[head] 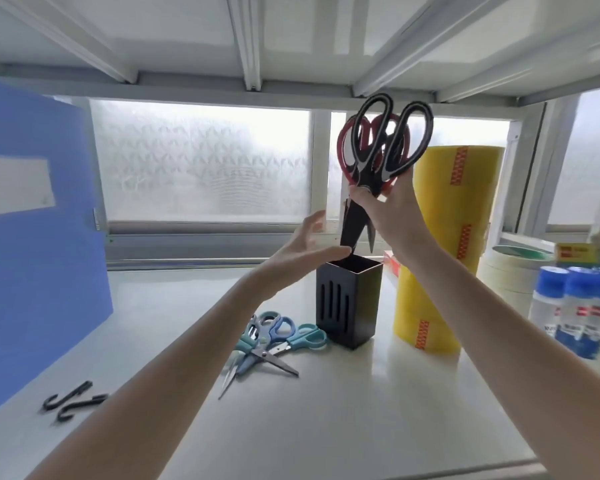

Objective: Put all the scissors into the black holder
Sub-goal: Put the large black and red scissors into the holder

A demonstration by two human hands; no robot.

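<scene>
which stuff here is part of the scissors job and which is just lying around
Job: black and red scissors in right hand; blue and teal scissors on shelf; black holder; left hand.
Lying about: blue folder; yellow tape rolls; glue bottles; black hooks.

Two large scissors (383, 147), one black-handled and one red-handled, are held up; a tangle of blue and teal scissors (271, 341), count unclear; one black holder (349, 303); two black hooks (73, 400); three glue bottles (575, 306).
</scene>
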